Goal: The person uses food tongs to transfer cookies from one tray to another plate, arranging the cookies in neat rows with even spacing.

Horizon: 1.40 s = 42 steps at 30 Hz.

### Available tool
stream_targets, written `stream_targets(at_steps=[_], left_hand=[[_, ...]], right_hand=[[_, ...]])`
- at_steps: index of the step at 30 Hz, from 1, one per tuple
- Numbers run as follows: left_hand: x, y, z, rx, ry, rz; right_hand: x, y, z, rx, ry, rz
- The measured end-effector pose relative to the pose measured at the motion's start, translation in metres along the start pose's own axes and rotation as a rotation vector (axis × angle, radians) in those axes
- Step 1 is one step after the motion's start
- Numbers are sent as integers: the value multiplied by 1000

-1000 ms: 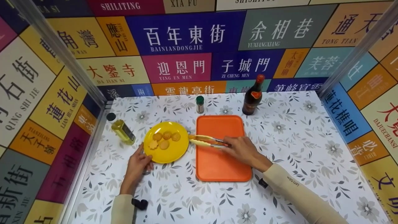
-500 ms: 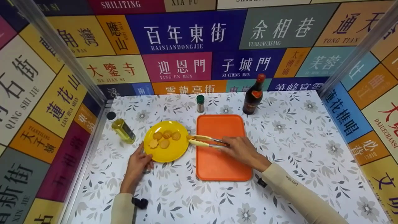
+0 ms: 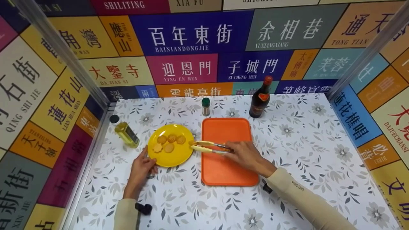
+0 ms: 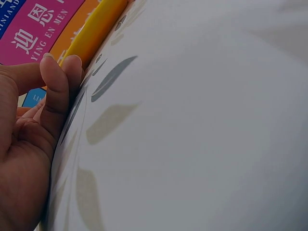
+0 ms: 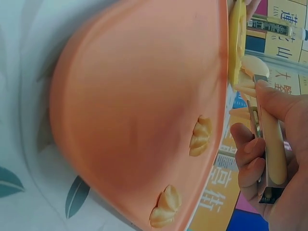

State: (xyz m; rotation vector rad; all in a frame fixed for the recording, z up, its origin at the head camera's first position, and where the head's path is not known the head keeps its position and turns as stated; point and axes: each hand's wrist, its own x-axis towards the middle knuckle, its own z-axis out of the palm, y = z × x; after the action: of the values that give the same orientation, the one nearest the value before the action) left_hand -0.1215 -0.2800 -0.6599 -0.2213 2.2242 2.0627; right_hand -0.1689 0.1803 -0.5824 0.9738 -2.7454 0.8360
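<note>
My left hand (image 3: pixel 143 164) holds the near-left rim of a yellow plate (image 3: pixel 177 158), its thumb over the edge. Several golden cookies (image 3: pixel 168 148) lie on that plate. In my right hand (image 3: pixel 247 157) is a pair of metal tongs (image 3: pixel 207 149) with cream tips, gripped above an orange tray (image 3: pixel 228 174). The tips reach left to the plate's right rim, and a small golden-brown cookie (image 3: pixel 191 142) shows at them. Two ridged cookies (image 5: pixel 200 135) lie near the tray's edge in the right wrist view; the right hand hides them in the head view.
An oil bottle (image 3: pixel 126 134) stands left of the plate. Behind the tray are a green-capped shaker (image 3: pixel 205 108) and a dark red-capped bottle (image 3: pixel 259 101). Panels printed with street names (image 3: pixel 188 35) enclose the back and sides of the flower-patterned table (image 3: pixel 198 207).
My right hand and the tongs have shifted slightly left, bringing the tips and the cookie over the plate's right rim. The left hand has stayed on the plate.
</note>
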Motion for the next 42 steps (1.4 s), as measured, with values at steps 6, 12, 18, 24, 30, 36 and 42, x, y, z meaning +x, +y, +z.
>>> stream_targets(at_steps=[6,12,18,24,30,36,42], left_hand=[[0,-1,-1,-18,3,4],[-1,-2,-1,-22,1,25],[-1,-2,-1,-32,10,-7],[-1,0,0,-3,21,-29],[0,1,1,-1,21,-42],[0,0,1,-21,20,-30],[0,-1,0,-36,14,-20]], right_hand=[[0,-3,4,-24,-1,-16],[2,-10,4,-12,-15,0],[7,-14,5,-39,-18,-11],[9,-14,7,-32,-23,-11],[7,-12,7,-29,-16,-16],[0,-4,3,-21,7,-9],[-7,6,-2,-2,18,22]])
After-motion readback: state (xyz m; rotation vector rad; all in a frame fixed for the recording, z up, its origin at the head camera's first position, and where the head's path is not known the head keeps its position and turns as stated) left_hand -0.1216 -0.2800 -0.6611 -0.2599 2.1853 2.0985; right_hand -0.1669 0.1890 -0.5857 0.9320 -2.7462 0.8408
